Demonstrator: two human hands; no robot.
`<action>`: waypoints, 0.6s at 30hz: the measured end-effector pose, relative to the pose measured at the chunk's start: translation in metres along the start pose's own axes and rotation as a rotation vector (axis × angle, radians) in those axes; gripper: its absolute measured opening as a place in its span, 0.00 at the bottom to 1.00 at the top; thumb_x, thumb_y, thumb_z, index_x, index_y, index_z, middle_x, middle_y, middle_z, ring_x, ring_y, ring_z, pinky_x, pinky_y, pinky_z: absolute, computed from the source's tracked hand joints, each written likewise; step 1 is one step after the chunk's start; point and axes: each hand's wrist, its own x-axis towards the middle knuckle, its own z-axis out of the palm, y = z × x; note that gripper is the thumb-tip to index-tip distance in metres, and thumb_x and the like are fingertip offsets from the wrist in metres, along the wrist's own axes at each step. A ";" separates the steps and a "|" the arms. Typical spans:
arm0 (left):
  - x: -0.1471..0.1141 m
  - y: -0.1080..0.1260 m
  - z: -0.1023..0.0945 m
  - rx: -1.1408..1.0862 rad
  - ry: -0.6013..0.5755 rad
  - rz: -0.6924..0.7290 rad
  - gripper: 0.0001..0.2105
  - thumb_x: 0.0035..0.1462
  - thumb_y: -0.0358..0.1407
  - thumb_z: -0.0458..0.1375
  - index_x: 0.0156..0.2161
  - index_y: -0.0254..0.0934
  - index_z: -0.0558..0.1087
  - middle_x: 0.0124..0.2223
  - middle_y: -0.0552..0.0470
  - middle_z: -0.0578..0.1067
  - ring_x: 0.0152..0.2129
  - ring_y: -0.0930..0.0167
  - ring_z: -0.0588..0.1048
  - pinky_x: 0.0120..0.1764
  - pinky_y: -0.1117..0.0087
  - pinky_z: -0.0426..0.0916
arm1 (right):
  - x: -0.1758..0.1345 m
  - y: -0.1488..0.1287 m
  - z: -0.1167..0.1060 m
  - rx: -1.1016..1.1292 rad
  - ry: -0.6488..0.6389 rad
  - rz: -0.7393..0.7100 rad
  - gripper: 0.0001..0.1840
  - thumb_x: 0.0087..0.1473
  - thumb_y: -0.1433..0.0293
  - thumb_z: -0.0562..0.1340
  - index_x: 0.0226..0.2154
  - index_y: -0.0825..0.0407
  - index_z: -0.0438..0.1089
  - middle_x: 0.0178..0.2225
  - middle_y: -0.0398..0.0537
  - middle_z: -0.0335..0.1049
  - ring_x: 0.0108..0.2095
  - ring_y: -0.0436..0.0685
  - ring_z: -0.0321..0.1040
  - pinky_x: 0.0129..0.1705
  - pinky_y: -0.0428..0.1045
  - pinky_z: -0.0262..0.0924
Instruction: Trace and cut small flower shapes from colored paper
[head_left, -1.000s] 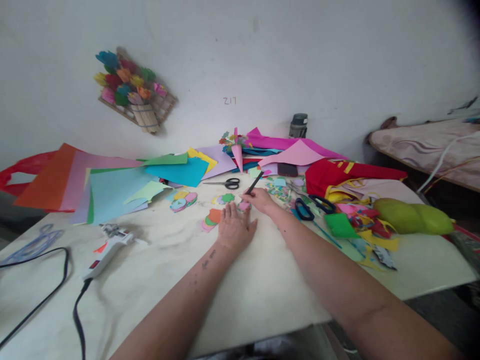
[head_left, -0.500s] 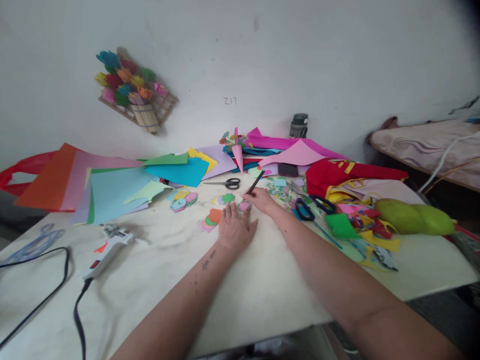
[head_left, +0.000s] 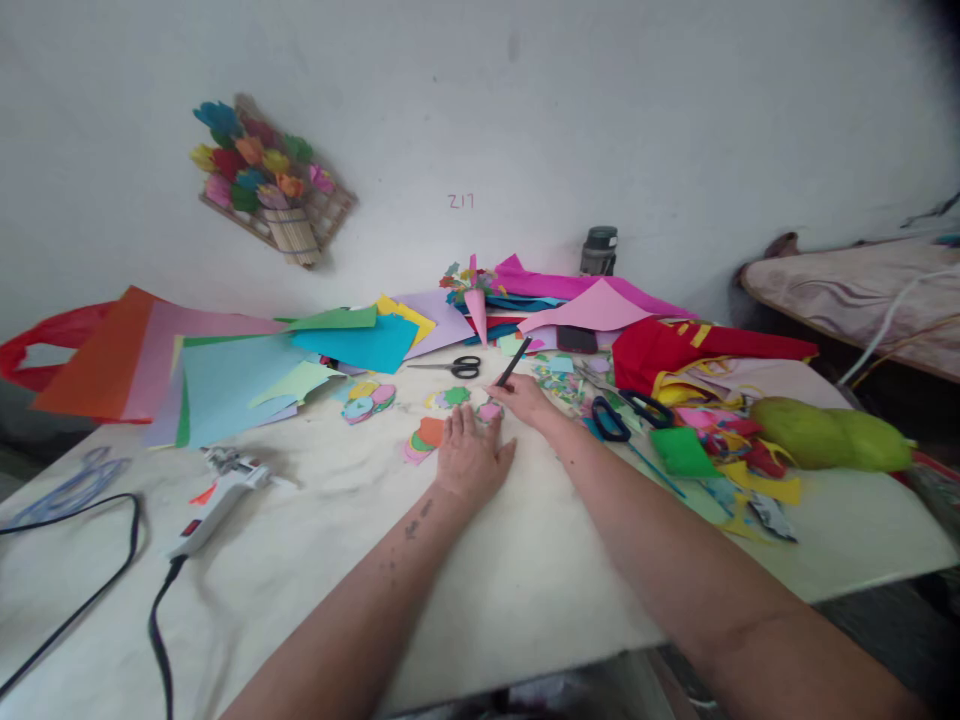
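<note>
Over pale tabletop (head_left: 570,590), past white glue gun (head_left: 217,510) at left, lays left hand (head_left: 471,455) flat, unclenched, beside orange cutout (head_left: 430,431) and at edge of pink cutout (head_left: 490,411); grips slanted black pen (head_left: 516,360) in right hand (head_left: 525,400), near pink cutout, with scissors (head_left: 619,393) farther right.

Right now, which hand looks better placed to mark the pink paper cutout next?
Probably the right hand: it holds the black pen or pencil beside the pink paper cutout. The left hand lies palm-down, holding no tool.
</note>
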 end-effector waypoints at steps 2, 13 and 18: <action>0.000 0.000 0.000 0.006 0.001 -0.001 0.26 0.58 0.48 0.41 0.58 0.40 0.58 0.61 0.40 0.56 0.58 0.55 0.51 0.56 0.55 0.47 | 0.000 0.000 0.000 -0.001 0.003 -0.003 0.14 0.47 0.62 0.60 0.28 0.56 0.73 0.26 0.47 0.73 0.28 0.52 0.67 0.31 0.44 0.60; 0.000 0.000 0.000 0.003 0.007 -0.001 0.26 0.57 0.48 0.41 0.58 0.40 0.57 0.60 0.39 0.56 0.58 0.54 0.52 0.55 0.55 0.47 | -0.001 -0.003 -0.002 0.024 0.008 0.017 0.13 0.47 0.63 0.60 0.28 0.57 0.72 0.25 0.47 0.71 0.27 0.52 0.66 0.30 0.44 0.58; -0.001 0.000 -0.001 0.002 -0.001 -0.001 0.26 0.58 0.48 0.41 0.58 0.40 0.57 0.60 0.38 0.56 0.58 0.54 0.51 0.55 0.55 0.47 | -0.002 -0.007 -0.005 0.057 0.011 0.033 0.14 0.47 0.62 0.59 0.28 0.58 0.72 0.24 0.47 0.71 0.26 0.50 0.65 0.29 0.44 0.57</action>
